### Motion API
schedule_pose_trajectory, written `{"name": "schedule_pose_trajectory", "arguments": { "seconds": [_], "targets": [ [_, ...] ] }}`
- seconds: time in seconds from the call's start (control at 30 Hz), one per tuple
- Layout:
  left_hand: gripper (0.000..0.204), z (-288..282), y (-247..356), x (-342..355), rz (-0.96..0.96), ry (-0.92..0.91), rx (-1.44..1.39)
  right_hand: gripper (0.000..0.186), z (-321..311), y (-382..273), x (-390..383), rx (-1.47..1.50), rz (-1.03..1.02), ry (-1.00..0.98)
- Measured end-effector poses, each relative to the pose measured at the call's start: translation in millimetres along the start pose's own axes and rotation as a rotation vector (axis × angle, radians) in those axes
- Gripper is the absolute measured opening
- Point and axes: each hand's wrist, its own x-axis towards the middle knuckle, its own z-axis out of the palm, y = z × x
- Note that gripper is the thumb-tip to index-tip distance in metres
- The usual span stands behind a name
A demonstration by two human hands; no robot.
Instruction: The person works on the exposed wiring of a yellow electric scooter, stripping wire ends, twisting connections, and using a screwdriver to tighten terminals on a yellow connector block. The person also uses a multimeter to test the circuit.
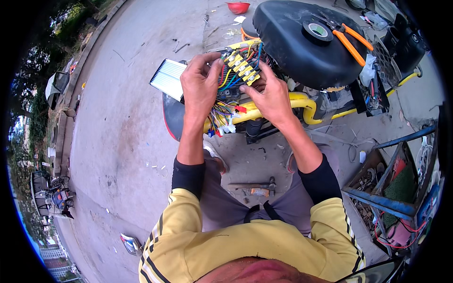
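Both hands, left hand and right hand, are pinching one yellow terminal block beside one finned silver controller.

Yellow terminal strip with a row of metal screw clamps, tilted diagonally, held up between both hands above the scooter's open frame. Red, blue, yellow and black wires run from its lower edge down into a tangled multicolour wire bundle with small connectors hanging at the bottom. Silver ribbed controller box, rectangular with fins, sits just left of the strip, partly hidden behind the left hand, its finned end face angled toward the ground and to the left.
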Motion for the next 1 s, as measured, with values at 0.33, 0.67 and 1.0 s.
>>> {"name": "schedule_pose_trajectory", "arguments": {
  "seconds": [0.33,0.67,1.0],
  "targets": [
    [0.012,4.0,6.6,2.3,0.134,-0.042,0.091,0.056,0.4,-0.2,3.1,0.311,0.078,-0.019],
    [0.013,6.0,11.0,2.0,0.207,-0.046,0.211,0.055,-2.6,1.9,3.9,0.274,0.092,-0.019],
    [0.009,7.3,12.0,5.0,0.313,-0.046,0.251,0.053,-2.4,3.3,5.6,0.242,0.058,-0.011]
  ]
}}
